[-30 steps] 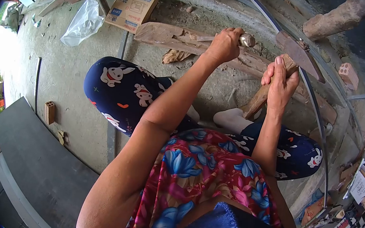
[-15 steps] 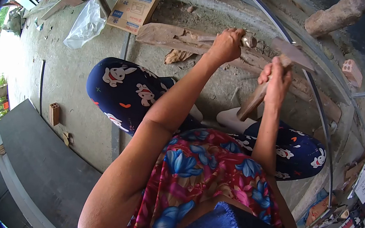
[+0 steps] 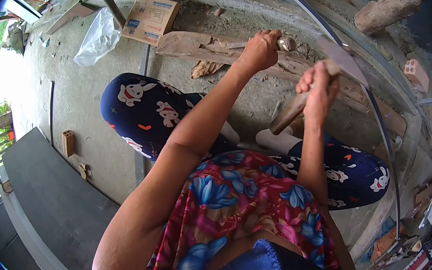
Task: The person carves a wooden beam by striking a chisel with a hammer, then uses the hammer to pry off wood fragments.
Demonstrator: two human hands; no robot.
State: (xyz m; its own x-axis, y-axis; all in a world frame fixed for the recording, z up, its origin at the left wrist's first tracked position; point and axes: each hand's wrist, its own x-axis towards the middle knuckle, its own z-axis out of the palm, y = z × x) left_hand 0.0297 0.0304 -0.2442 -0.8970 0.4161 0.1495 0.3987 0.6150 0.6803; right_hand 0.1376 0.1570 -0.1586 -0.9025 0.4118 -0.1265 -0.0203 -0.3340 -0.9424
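Overhead view of a person seated low on a grey concrete floor [image 3: 86, 113], 2 bare arms reaching forward. The left hand [image 3: 261, 50] has its fingers clenched around a chisel-like tool [image 3: 235, 45], whose thin, flat blade lies low over a long timber [image 3: 184, 45] and appears to meet it. The timber lies crosswise beyond the knees, brown, rough and gouged along its upper face. A blunt, shiny butt [image 3: 286, 44] pokes out past the fist on the right.

The right hand [image 3: 318, 96] has its fingers wrapped around the smooth wooden handle of an axe-like tool [image 3: 290, 113], its broad grey head blurred, just beside that butt and apart from it.

Good technique here, as a judgement: keep the blade at a shallow, steady angle along the grain, brace the left wrist, and land short, square taps on the butt. The butt sticks out only a little, so a glancing blow could catch the knuckles.

Around the timber: a crisp-edged cardboard box [image 3: 149, 19] by its left end, a crumpled clear plastic bag [image 3: 98, 37], a curled, papery dry leaf [image 3: 201, 69], and a hollow orange brick [image 3: 416, 75] at right.
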